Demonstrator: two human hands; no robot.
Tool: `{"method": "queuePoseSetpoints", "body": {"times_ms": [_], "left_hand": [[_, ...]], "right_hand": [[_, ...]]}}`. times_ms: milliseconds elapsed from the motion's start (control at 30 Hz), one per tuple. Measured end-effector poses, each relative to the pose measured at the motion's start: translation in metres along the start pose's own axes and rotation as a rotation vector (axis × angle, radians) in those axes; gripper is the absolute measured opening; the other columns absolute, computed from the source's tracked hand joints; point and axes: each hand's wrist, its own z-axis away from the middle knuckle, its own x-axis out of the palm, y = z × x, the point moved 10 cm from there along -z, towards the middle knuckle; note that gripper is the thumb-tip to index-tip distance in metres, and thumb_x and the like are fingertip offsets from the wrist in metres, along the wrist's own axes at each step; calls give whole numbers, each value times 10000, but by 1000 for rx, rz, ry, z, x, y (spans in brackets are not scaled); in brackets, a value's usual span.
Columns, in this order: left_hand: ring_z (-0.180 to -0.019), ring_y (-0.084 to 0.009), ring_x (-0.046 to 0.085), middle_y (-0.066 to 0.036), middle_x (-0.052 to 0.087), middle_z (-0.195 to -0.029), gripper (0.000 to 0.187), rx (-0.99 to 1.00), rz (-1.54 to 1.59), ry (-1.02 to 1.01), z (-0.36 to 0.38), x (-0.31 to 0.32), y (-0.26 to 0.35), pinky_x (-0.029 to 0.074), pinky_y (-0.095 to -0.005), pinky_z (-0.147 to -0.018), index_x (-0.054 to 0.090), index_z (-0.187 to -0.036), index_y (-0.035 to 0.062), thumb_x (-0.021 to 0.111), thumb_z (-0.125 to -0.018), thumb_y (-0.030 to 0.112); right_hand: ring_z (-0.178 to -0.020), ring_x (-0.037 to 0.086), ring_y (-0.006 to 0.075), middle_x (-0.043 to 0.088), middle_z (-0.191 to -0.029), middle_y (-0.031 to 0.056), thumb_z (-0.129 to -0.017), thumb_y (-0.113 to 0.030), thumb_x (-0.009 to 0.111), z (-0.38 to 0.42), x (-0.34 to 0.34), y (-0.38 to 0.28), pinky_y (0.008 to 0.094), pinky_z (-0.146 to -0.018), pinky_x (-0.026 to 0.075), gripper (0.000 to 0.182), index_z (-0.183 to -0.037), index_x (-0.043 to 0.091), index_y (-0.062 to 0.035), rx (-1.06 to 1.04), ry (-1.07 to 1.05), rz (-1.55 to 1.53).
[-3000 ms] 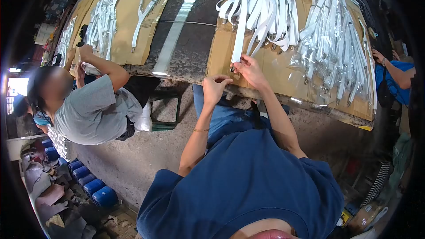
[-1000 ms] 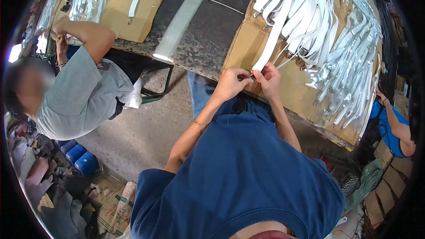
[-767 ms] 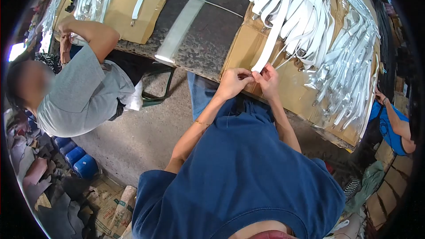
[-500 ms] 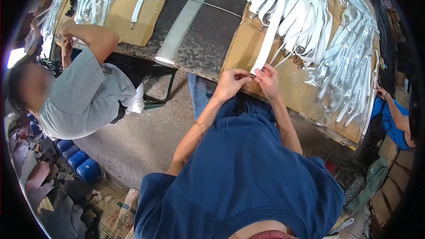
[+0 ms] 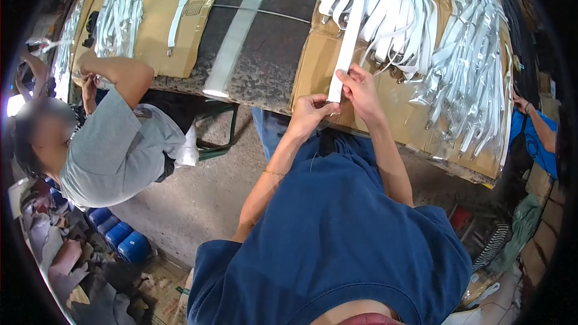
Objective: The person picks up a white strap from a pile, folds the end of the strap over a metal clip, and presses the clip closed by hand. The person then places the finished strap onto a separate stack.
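Note:
A long white strap (image 5: 350,36) runs down from a pile of white straps (image 5: 397,15) with metal clips to the cardboard's near edge. My left hand (image 5: 310,117) pinches the strap's lower end, where a small clip is partly hidden by the fingers. Higher up, my right hand (image 5: 360,91) grips the strap's right side between thumb and fingers. Beneath both hands lies a brown cardboard sheet (image 5: 316,63). To the right of the pile, more white straps in clear plastic (image 5: 472,66) lie spread out.
At the left sits a person in a grey shirt (image 5: 111,150), arms over the table. Another person's blue sleeve (image 5: 536,144) shows at far right. A clear plastic strip (image 5: 241,36) crosses the dark tabletop (image 5: 271,54). Blue containers (image 5: 133,247) stand on the floor.
My right hand has moved up along the strap, away from my left hand, uncovering more of its lower end. The view has shifted slightly, and the seated person's head has turned.

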Motion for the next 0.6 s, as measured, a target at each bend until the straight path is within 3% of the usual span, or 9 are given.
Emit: {"method": "queuePoseSetpoints", "body": {"times_ms": [233, 333, 433, 533, 600], "left_hand": [[-785, -157, 643, -120, 653, -909, 233, -122, 144, -91, -2, 13, -6, 543, -275, -703, 586, -1054, -92, 577, -913, 93], [-723, -131, 634, -104, 652, -836, 247, -99, 121, -59, -2, 10, -1, 519, -239, -641, 591, -1048, -75, 571, -926, 139], [-773, -153, 648, -131, 659, -911, 240, -77, 82, -73, -2, 11, 9, 542, -264, -682, 584, -1061, -77, 577, -917, 114], [-755, -149, 652, -129, 669, -899, 234, -70, -17, -49, -6, 9, 11, 541, -254, -674, 584, -1062, -74, 588, -907, 102], [-749, -151, 658, -131, 676, -882, 227, 10, 67, -52, -4, 11, 20, 542, -250, -674, 590, -1048, -84, 602, -895, 83]], "right_hand": [[-537, 423, 16, 548, -661, -31, -839, -82, 673, 3, -17, -30, 179, -464, 316, 93, -854, 652, 8, -138, 73, 84], [-532, 425, 29, 546, -659, -24, -842, -91, 670, 9, -1, -26, 187, -490, 324, 123, -882, 652, 24, -46, -80, 209], [-523, 450, 40, 565, -671, -9, -843, -89, 666, 4, -5, -22, 193, -482, 357, 115, -880, 636, 16, -12, -110, 283], [-523, 485, 58, 568, -676, -3, -851, -110, 661, 12, 19, -7, 210, -474, 404, 120, -869, 611, -3, 83, -305, 162], [-530, 480, 56, 567, -672, -7, -864, -127, 645, 10, 17, -1, 202, -480, 377, 118, -854, 605, -17, 141, -270, 107]]}}
